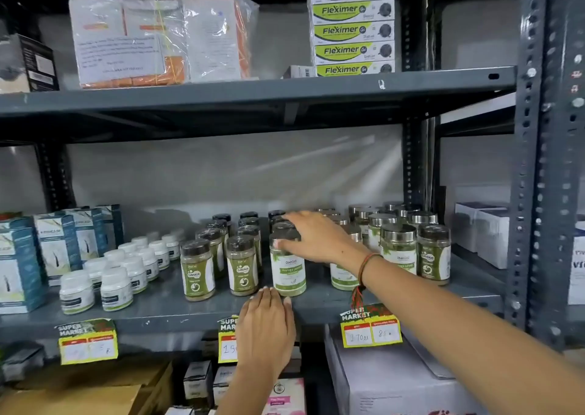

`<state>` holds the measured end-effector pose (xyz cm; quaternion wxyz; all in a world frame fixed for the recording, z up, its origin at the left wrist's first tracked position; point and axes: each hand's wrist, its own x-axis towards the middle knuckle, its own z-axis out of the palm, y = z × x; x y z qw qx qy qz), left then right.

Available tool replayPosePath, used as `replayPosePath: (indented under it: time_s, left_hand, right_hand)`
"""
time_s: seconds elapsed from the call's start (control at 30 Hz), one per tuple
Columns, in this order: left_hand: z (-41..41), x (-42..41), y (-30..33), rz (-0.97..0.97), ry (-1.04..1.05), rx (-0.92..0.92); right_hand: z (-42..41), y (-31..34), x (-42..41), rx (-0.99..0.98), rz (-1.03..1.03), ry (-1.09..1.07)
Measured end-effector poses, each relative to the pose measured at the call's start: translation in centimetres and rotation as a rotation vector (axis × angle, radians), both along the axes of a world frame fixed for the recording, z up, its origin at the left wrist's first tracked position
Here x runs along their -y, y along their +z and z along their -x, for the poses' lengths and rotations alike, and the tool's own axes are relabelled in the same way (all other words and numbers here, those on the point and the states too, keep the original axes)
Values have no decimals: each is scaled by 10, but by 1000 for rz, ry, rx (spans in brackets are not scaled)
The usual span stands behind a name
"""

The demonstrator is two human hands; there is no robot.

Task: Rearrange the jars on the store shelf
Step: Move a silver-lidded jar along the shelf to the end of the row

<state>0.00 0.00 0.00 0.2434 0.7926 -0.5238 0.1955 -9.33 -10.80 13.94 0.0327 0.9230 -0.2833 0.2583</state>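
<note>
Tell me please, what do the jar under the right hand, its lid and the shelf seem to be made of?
The Moringa jar looks like clear plastic or glass; green powder shows through, and the view cannot settle which. Its lid is hidden by the right hand; neighbouring jars' lids look like shiny brushed metal. The shelf seems grey painted steel, matte, with punched uprights.

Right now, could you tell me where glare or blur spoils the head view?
Head view: streaky glare on the clear plastic sheet behind the jars; the right hand is slightly motion-blurred over the green-labelled jar; wide-angle bending tilts the grey steel upright.
</note>
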Motion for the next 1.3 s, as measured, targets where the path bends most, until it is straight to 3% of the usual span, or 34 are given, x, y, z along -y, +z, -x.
replayPosePath:
  time_s: [0.17,0.4,0.67,0.9,1.3]
  left_hand:
    - [-2,5,-7,81,-12,0]
    - [-3,4,-8,86,-20,35]
    - [1,-5,-3,72,-32,35]
    - [3,-10,1,60,-36,56]
    - [4,-9,2,45,-40,50]
  right_hand:
    - [-11,0,12,-138,-88,-49]
    - [-7,4,8,-56,-111,-19]
    - [32,16,-16,65,45,3]
    - [118,28,-22,222,-270,11]
    - [243,29,23,-50,-83,-415]
